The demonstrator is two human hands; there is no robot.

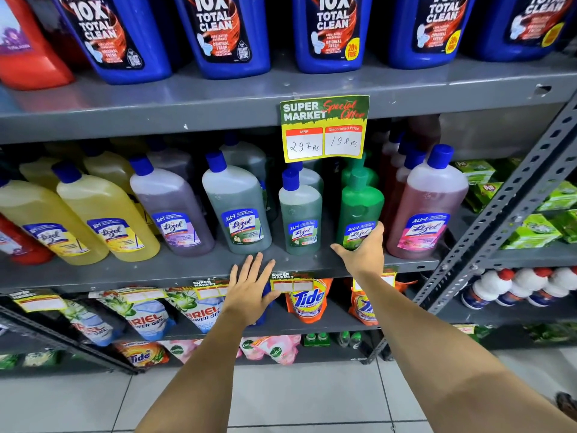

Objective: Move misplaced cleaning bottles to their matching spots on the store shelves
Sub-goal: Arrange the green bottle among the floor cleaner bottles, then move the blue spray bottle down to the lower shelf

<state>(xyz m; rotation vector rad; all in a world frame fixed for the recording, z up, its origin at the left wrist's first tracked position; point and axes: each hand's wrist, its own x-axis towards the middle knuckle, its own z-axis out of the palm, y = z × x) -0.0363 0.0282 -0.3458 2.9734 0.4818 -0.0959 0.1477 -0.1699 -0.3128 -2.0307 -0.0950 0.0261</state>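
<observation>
1. The left hand [249, 289] hovers flat, fingers spread, holding nothing, below the middle shelf [175, 270].
2. The right hand [363, 251] has its grip wrapped around the base of the green bottle [359, 210], which stands between a pale-green bottle [299, 214] and a pink bottle [424, 207].
3. Best keep it upright, label forward, seated squarely.
4. The bottle is opaque green, green-capped, with a blue label.
</observation>
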